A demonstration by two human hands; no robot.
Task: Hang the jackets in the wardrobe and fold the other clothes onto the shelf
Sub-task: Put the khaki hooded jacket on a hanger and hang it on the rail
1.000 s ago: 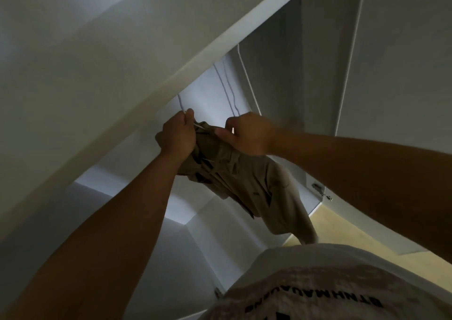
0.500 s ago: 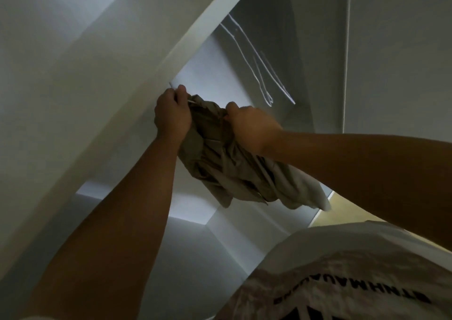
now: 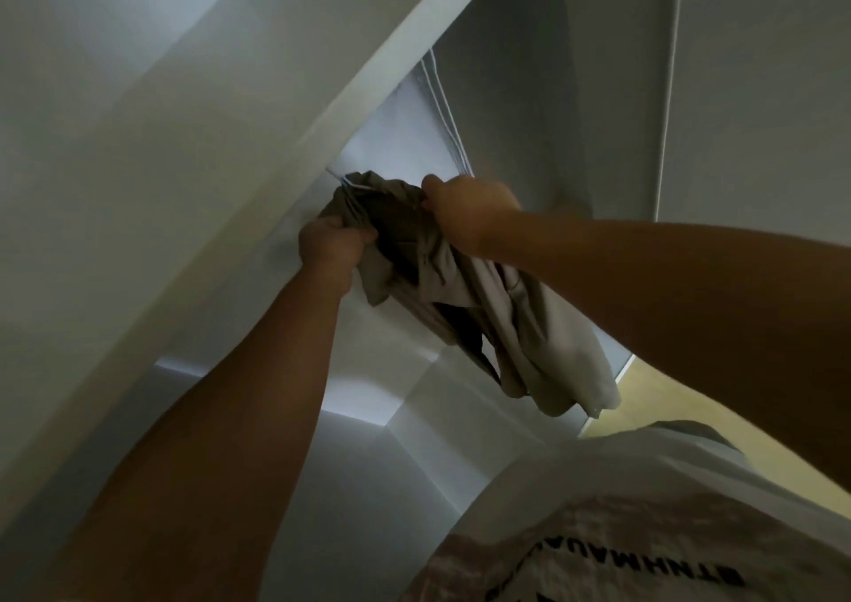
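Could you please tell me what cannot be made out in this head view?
Head view only.
The wardrobe rail: hidden behind the white panel.
The hanger: a sliver shows above the jacket; its hook is behind that panel.
Fingertips of left hand and right hand: buried in jacket fabric.
Shirt lettering: cut by the bottom edge.

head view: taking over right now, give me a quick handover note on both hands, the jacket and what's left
Left hand: grips bunched fabric near the top of the beige cloth jacket.
Right hand: grips the jacket's top edge, beside the left.
Jacket: held high inside the white wardrobe, a thin white hanger showing at its top; the rest hangs loose. Spare white hangers hang behind.
Done: jacket seems to be on its hanger.
Left: the rail is hidden, so hooking is unconfirmed; hook it, release, then fold the other clothes, none in view.
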